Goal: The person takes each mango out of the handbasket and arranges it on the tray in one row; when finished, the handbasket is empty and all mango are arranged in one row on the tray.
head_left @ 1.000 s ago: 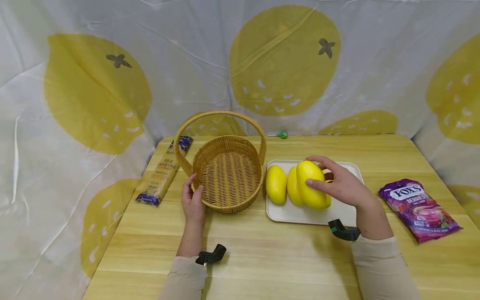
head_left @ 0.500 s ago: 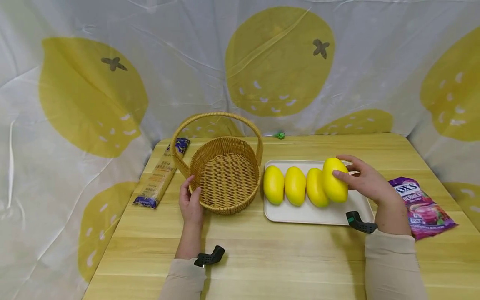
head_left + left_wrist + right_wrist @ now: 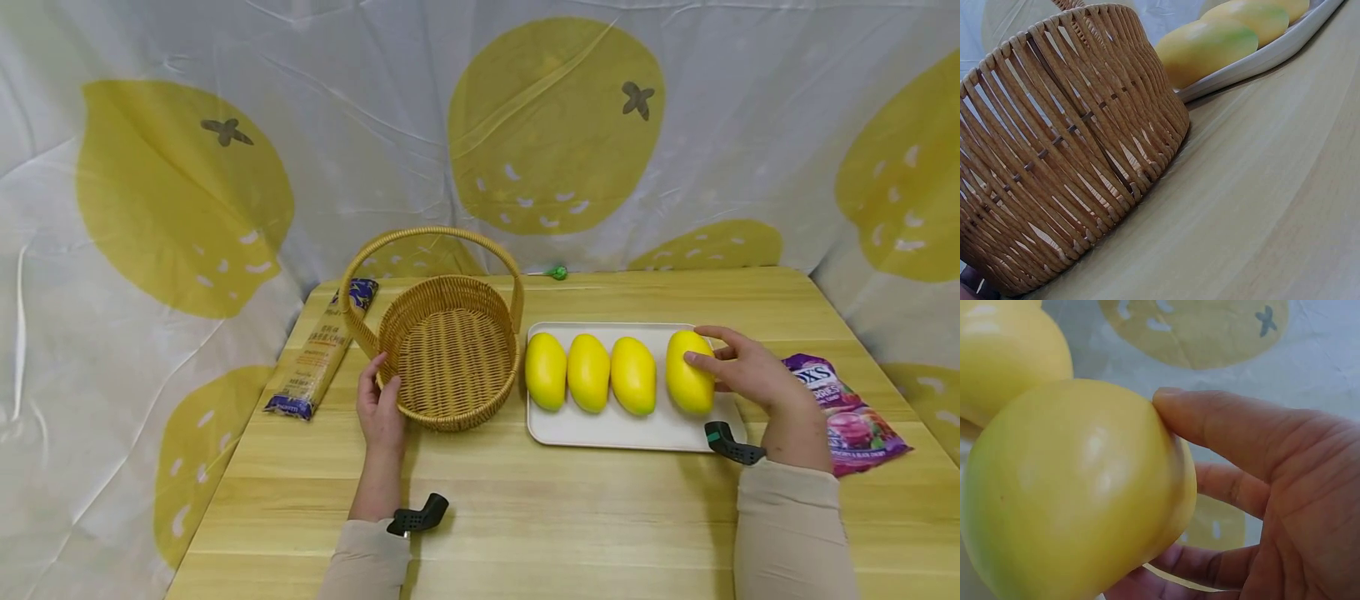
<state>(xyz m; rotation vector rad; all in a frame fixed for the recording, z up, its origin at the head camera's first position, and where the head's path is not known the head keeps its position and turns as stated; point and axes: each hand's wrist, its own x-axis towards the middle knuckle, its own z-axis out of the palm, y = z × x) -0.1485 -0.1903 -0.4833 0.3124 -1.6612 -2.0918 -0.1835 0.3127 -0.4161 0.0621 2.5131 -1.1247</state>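
My right hand (image 3: 750,367) grips a yellow mango (image 3: 690,372) at the tray's right end, thumb and fingers at its right side. The right wrist view shows this mango (image 3: 1079,487) close up, its lower left tinged green. Three other mangoes (image 3: 588,373) lie in a row on the white rectangular tray (image 3: 600,429). My left hand (image 3: 384,412) holds the left rim of a round wicker basket (image 3: 453,358), which has an arched handle. In the left wrist view the basket's woven side (image 3: 1072,137) hides most of that hand.
A purple candy bag (image 3: 855,421) lies right of the tray, partly behind my right forearm. Left of the basket is a long packet of pasta (image 3: 318,354). A small green-headed item (image 3: 557,272) lies at the table's back edge, before a lemon-print cloth.
The mango in my right hand has moved right and down, from over the others to the tray's right end. My left hand and the basket stay in place.
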